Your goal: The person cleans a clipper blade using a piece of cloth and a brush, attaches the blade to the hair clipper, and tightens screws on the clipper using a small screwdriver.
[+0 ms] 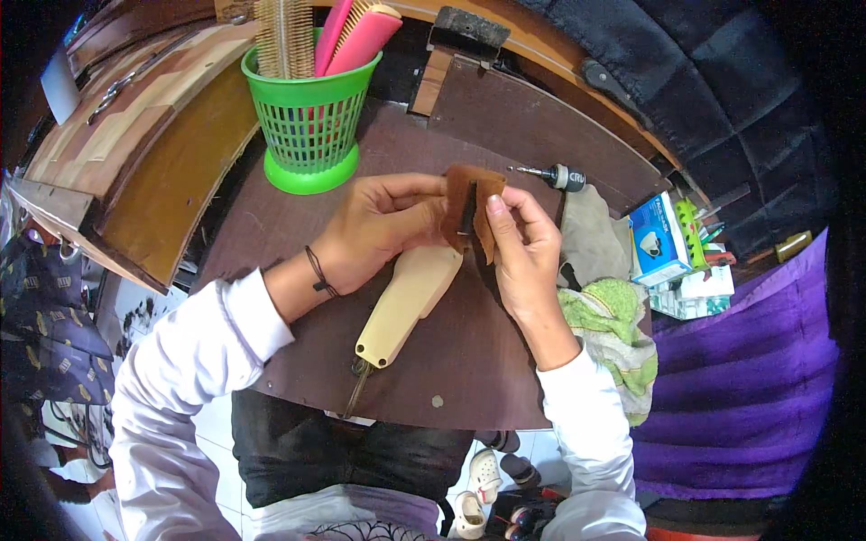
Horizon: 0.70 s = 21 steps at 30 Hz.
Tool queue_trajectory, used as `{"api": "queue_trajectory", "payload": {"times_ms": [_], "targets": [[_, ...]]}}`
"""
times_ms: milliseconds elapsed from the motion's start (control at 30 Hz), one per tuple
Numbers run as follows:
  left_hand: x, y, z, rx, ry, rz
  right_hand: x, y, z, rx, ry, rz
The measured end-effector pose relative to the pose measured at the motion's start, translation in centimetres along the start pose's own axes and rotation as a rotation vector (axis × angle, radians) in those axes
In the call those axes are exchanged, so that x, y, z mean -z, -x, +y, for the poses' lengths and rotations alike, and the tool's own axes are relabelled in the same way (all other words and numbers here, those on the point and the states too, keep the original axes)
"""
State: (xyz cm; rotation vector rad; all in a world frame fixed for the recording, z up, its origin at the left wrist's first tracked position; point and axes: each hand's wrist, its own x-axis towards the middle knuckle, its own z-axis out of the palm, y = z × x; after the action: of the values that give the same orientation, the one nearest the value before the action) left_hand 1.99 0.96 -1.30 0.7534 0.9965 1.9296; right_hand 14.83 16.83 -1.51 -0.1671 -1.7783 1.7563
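Brown, suede-like folded piece (457, 200), held upright between two bare hands above the middle of the table, its two flaps parted around a narrow dark strip (469, 209). Thumb and fingers of the left hand (383, 216) are clamped on its left edge. The right hand (526, 252) grips the right flap, thumb pressed on the front, the other fingers partly hidden behind. A thin dark cord bracelet (318, 270) circles the left wrist.

Directly on the near side of the piece lies a cream-coloured, elongated hair clipper (410, 307), set obliquely, its cord end pointing near and left; whether its far end touches the piece cannot be told. Both are over a dark brown wooden table (487, 388).

Far left stands a green plastic lattice basket (311, 180) containing brushes, one of them pink (365, 41). Far right lies a black-and-silver tool with a slender tip (564, 178); nearer, along the right edge, are a grey cloth (591, 234) and a crumpled green-and-white towel (604, 334).
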Motion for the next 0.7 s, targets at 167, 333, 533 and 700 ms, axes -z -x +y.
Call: {"api": "queue_trajectory", "payload": {"times_ms": [167,333,533,700], "targets": [[0.5,-0.3,0.1,-0.071,-0.273,-0.027,-0.3,0.4,-0.5,0.063,0.033,-0.056],[0.2,0.0,-0.2,-0.066,-0.333,0.041,0.2,0.3,-0.2,0.088,0.139,-0.103],[-0.2,0.1,0.1,-0.066,-0.37,0.029,-0.7,0.4,-0.3,0.081,0.088,-0.06],[-0.2,0.2,-0.2,-0.071,-0.248,0.091,-2.2,0.7,-1.0,0.093,0.035,-0.048]]}}
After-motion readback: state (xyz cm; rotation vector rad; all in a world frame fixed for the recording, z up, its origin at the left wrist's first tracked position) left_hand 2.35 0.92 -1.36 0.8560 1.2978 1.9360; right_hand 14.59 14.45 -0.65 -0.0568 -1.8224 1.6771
